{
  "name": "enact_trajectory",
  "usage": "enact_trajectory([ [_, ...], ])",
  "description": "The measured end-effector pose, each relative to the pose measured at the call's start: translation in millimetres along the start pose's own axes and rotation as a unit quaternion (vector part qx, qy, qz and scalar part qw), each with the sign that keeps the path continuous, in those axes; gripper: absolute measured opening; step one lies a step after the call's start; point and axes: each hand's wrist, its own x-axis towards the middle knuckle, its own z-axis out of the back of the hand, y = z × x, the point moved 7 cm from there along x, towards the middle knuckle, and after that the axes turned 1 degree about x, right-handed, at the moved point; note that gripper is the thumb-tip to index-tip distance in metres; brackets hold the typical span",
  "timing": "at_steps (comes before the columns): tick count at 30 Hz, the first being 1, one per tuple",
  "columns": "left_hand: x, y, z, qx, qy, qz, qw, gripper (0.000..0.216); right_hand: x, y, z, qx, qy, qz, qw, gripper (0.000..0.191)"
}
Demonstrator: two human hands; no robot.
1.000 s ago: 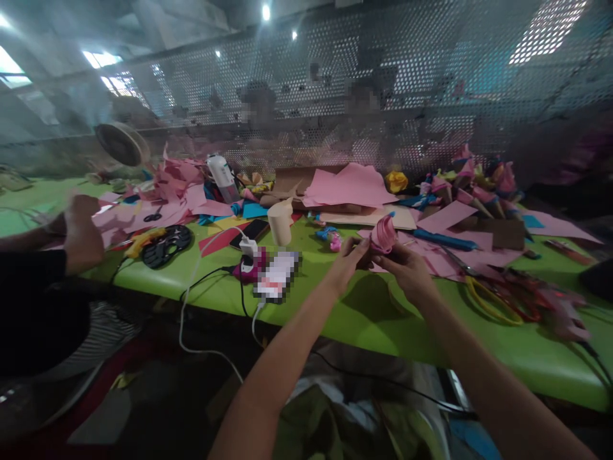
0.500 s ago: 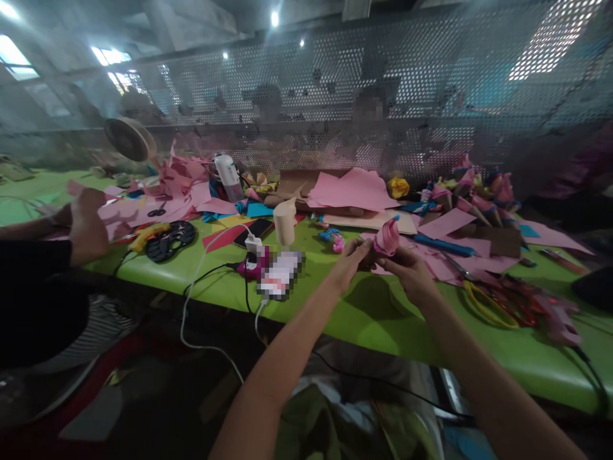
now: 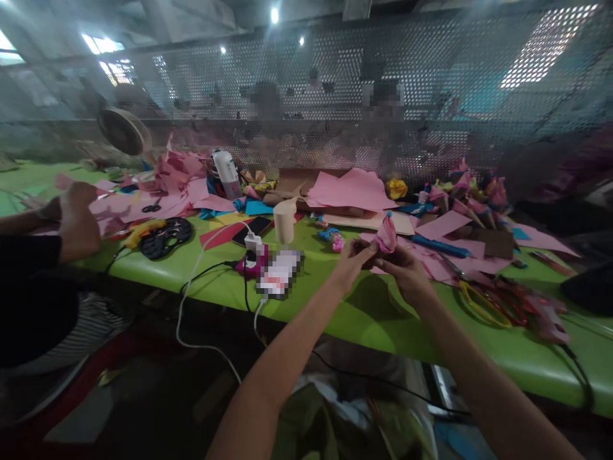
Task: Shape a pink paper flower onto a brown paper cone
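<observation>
Both my hands hold a small pink paper cone (image 3: 386,234) with a blue tip, upright over the table. My left hand (image 3: 355,259) pinches its lower left side. From the right, my right hand (image 3: 403,271) has its fingers closed around the base. The bottom of the cone is hidden by the fingers. Pink paper pieces (image 3: 438,259) lie just behind and right of my hands. Left of them sits a small blue and pink piece (image 3: 332,239).
Scissors with yellow handles (image 3: 484,306) and a pink glue gun (image 3: 548,313) lie at right. A phone (image 3: 280,273), a purple power adapter (image 3: 253,262) with cables and a beige cup (image 3: 285,222) stand left. A co-worker's hand (image 3: 79,217) is at far left. A perforated screen (image 3: 306,134) stands behind.
The pink cone has turned in my fingers and now shows a different, flatter side. My hands stay in nearly the same place, and the view has shifted slightly.
</observation>
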Motion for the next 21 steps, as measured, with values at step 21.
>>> enact_trajectory([
  [21, 0.7, -1.3, -5.2, 0.009, -0.011, -0.011, 1.000, 0.050, -2.1, 1.7, -1.2, 0.017, -0.002, 0.002, 1.000, 0.041],
])
